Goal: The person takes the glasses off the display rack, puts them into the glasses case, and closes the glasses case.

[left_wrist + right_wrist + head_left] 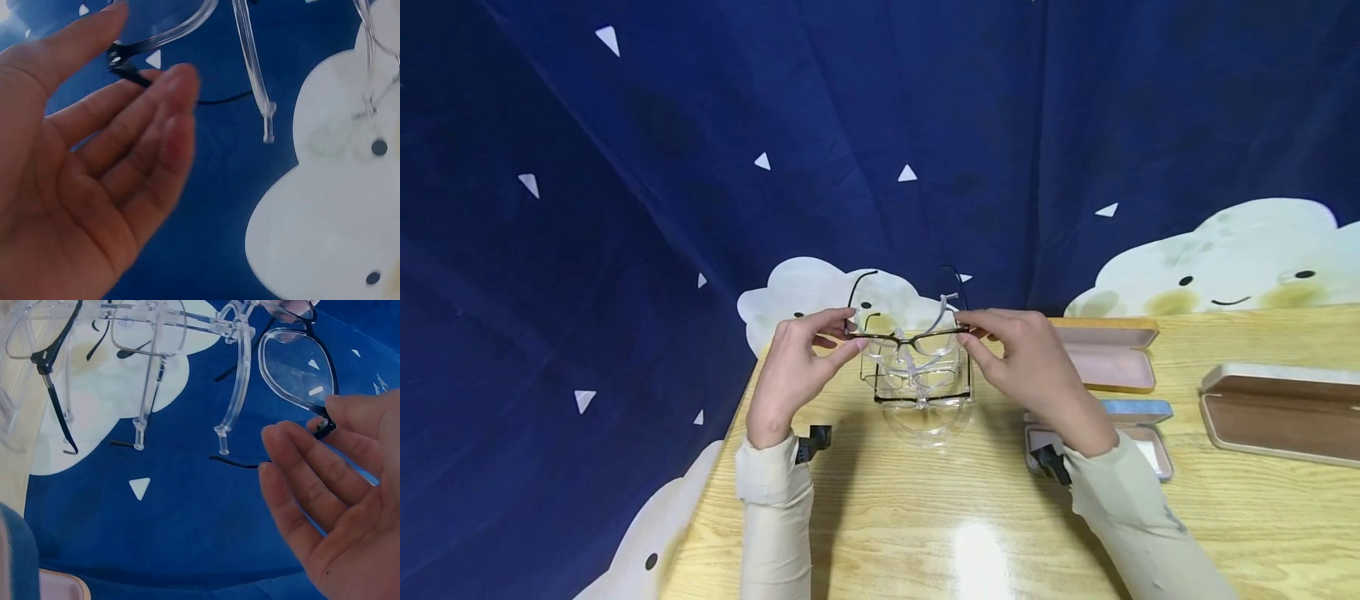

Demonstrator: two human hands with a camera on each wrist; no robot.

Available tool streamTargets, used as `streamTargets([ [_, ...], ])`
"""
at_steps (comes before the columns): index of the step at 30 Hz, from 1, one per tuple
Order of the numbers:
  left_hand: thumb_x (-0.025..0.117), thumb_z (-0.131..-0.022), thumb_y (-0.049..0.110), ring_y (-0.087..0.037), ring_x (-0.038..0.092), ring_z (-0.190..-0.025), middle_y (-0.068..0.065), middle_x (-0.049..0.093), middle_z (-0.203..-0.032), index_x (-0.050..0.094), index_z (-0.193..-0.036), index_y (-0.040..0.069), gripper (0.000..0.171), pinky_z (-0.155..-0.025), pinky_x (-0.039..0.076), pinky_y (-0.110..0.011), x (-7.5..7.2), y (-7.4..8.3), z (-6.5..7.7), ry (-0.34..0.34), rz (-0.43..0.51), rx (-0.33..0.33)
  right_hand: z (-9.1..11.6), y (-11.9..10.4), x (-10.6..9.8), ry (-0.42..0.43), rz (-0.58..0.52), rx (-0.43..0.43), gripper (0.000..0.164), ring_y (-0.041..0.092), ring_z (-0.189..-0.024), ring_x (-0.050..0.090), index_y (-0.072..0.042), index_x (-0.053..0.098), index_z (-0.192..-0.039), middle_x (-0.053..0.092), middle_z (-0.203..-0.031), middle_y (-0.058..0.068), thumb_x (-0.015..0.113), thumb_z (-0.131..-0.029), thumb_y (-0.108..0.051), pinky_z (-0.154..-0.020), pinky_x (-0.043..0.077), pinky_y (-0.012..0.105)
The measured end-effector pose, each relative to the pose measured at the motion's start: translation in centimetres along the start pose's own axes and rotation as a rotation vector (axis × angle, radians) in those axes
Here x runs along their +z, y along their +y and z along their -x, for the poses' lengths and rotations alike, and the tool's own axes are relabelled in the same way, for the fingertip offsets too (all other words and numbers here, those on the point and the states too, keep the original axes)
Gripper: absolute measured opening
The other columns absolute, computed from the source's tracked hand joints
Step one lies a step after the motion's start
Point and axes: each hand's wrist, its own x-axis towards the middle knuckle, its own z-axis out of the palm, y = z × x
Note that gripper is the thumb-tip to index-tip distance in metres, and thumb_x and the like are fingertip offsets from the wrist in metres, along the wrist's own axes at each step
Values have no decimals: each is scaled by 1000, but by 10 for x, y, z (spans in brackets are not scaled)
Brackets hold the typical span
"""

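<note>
A pair of black-framed eyeglasses point(907, 342) spans the space between my two hands, lenses facing me and temples pointing away. My left hand point(797, 358) pinches its left end by the hinge, thumb in front. At the other end, my right hand point(1026, 358) pinches the matching corner; the right wrist view shows thumb and finger at the hinge point(325, 425). The glasses are at the top tier of a clear plastic display stand point(928, 435). Lower on that stand sit thin metal-rimmed glasses point(880, 380) and another dark-framed pair point(898, 401).
Right of the stand lie an open orange case point(1116, 330) with pink lining and an open blue case point(1138, 408), partly behind my right forearm. Farther right is an open case with brown lining point(1281, 417). A dark blue curtain point(850, 125) hangs behind the wooden table point(910, 517).
</note>
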Motion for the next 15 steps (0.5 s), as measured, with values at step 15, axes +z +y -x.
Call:
streamTargets([
  [15, 78, -94, 11, -20, 77, -91, -10, 81, -101, 76, -122, 4, 29, -80, 64, -30, 16, 7, -6, 135, 164, 157, 2, 3, -17, 154, -43, 2, 24, 25, -75, 78, 0, 79, -112, 82, -95, 13, 79, -89, -5, -65, 56, 23],
])
